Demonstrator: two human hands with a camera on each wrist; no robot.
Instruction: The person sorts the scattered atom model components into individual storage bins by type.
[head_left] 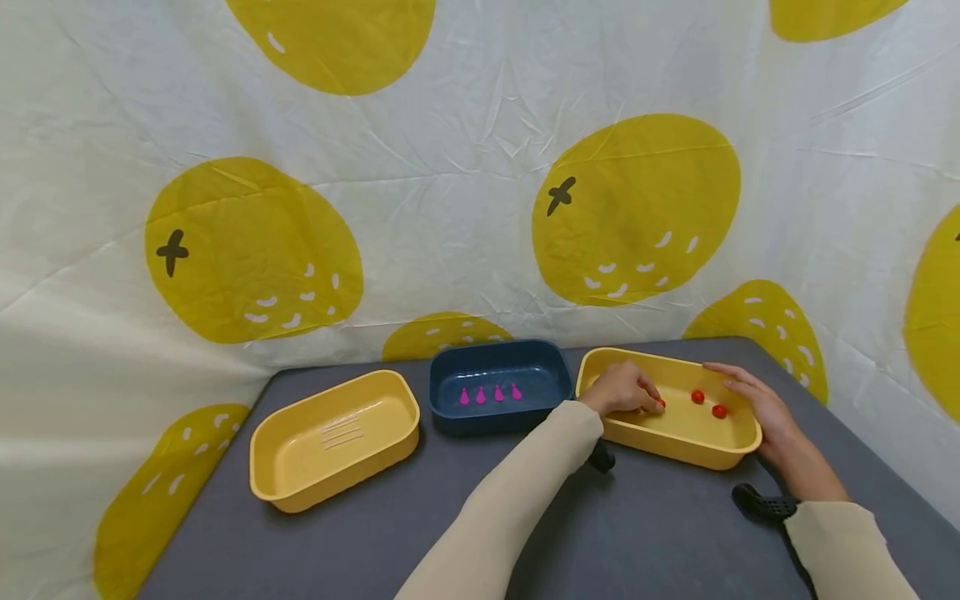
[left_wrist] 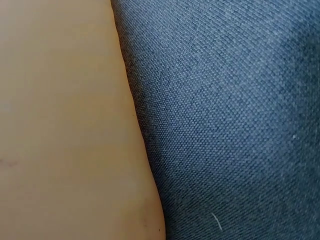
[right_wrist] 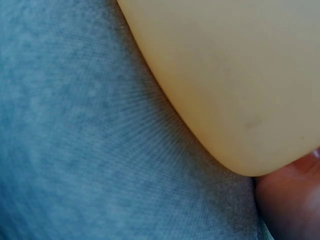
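On the right, a yellow tray (head_left: 675, 450) holds small round red pieces (head_left: 697, 397), two of them lying apart toward its right end. My left hand (head_left: 621, 390) reaches over the near wall into this tray, its fingertips pinching another red piece (head_left: 661, 404) close over the tray floor. At the tray's right end, my right hand (head_left: 772, 417) holds the rim, fingers along the back right corner. The left wrist view has only the tray's outer wall (left_wrist: 70, 120) and cloth. In the right wrist view, part of the right hand (right_wrist: 290, 200) lies against the tray's corner.
A dark blue tray (head_left: 501, 423) with several pink pear-shaped pieces (head_left: 481, 396) stands at the back middle. Another yellow tray (head_left: 352, 479), holding several thin pale sticks (head_left: 342, 432), is at the left. A lemon-printed curtain (head_left: 450, 233) hangs behind the grey table (head_left: 450, 483).
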